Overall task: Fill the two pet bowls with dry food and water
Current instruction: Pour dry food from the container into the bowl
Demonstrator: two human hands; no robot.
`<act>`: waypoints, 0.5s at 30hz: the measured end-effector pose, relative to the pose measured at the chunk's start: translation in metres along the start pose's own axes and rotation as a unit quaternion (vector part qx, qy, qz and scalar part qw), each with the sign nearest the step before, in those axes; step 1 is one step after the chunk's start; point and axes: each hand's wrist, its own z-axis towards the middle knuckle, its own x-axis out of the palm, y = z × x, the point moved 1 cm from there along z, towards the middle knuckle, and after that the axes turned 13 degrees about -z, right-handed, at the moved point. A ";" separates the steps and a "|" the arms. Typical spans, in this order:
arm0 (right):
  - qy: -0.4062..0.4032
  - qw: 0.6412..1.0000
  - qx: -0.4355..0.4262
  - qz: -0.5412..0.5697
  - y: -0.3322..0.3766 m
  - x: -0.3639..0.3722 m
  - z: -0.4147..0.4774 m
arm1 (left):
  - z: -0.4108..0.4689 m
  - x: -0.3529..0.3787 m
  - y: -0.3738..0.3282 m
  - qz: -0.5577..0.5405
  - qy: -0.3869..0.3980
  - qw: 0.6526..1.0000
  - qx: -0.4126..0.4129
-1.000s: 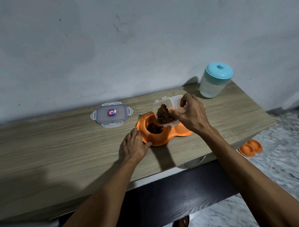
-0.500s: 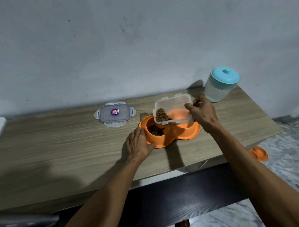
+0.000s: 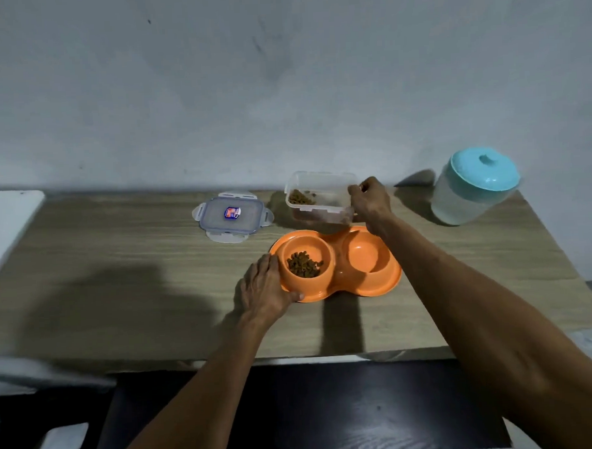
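Observation:
An orange double pet bowl [image 3: 341, 283] sits on the wooden table [image 3: 120, 272]. Its left cup holds brown dry food [image 3: 303, 264]; its right cup [image 3: 367, 251] shows nothing inside. My left hand [image 3: 267, 290] rests flat against the bowl's left rim. My right hand [image 3: 370, 200] grips the right end of a clear plastic food container [image 3: 317, 198], held level just behind the bowl with some kibble left in it. A translucent water jug [image 3: 469, 189] with a teal lid stands at the far right.
The container's clear lid [image 3: 231, 215] with a blue sticker lies flat left of the container. A white object [image 3: 6, 223] sits at the table's far left edge. The wall runs right behind the table. A dark surface [image 3: 330, 409] lies below the table's front edge.
My right hand has tipped the container back upright and carried it from over the left cup to behind the bowl. More kibble lies in the left cup. My left hand stayed at the rim.

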 end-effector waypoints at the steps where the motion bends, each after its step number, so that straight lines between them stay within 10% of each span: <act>1: 0.007 1.000 0.001 -0.005 -0.001 0.005 0.008 | 0.000 0.001 0.000 0.001 -0.005 1.000 0.000; 15: 0.053 0.997 -0.008 -0.051 0.002 0.046 0.037 | 0.003 0.007 0.004 0.001 -0.026 1.000 -0.004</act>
